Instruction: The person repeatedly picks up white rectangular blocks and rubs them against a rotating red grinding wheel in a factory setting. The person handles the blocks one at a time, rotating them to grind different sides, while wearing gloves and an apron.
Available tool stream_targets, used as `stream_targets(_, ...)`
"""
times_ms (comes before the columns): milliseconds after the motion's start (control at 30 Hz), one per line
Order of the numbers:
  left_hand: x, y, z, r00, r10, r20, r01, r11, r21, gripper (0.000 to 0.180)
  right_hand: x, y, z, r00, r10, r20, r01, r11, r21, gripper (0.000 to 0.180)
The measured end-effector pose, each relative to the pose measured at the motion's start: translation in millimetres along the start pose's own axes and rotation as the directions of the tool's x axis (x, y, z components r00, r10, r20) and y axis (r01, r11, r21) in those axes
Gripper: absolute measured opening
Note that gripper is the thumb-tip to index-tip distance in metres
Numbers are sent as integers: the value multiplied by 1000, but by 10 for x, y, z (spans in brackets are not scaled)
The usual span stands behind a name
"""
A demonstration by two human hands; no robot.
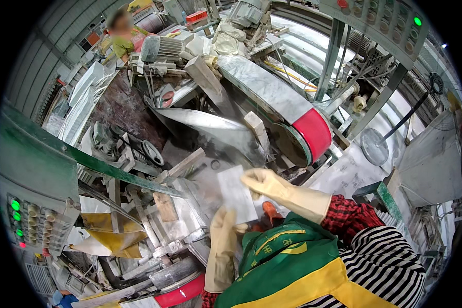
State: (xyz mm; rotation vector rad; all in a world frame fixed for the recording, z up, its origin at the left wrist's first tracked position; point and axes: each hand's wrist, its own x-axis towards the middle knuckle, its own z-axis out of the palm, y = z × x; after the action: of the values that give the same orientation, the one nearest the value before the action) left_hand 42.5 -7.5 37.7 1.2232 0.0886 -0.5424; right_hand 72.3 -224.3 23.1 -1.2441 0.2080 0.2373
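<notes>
At centre frame, before the belt sander: one pale rectangular stone tile (pixel 236 193), held tilted between both gloved hands. Left hand (pixel 222 236), cream rubber glove, grip closed on the tile's lower edge. Right hand (pixel 264 183), same glove, grip clamped on the tile's right edge. Red-rimmed belt wheel (pixel 313 134) just beyond. Green control panel (pixel 28 215) at far left.
</notes>
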Motion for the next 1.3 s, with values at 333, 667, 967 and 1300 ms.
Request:
stream_targets(333, 191, 275, -17, 991, -56, 118, 29, 976, 217, 41, -508, 22, -25, 963, 64, 263, -95, 990, 108, 59)
stream_targets(667, 560, 171, -6, 958, 279, -65, -272, 957, 102, 67, -736, -184, -23, 943, 147, 300, -161, 987, 21, 54)
stream_targets(967, -163, -114, -1401, 867, 148, -476, 7, 951, 309, 61, 100, 72, -1402, 791, -283, -543, 235, 959, -157, 57)
stream_targets(1300, -2286, -1338, -4130, 442, 897, -26, 745, -350, 568, 45, 755, 440, -2387, 478, -234, -847, 85, 972, -221, 60)
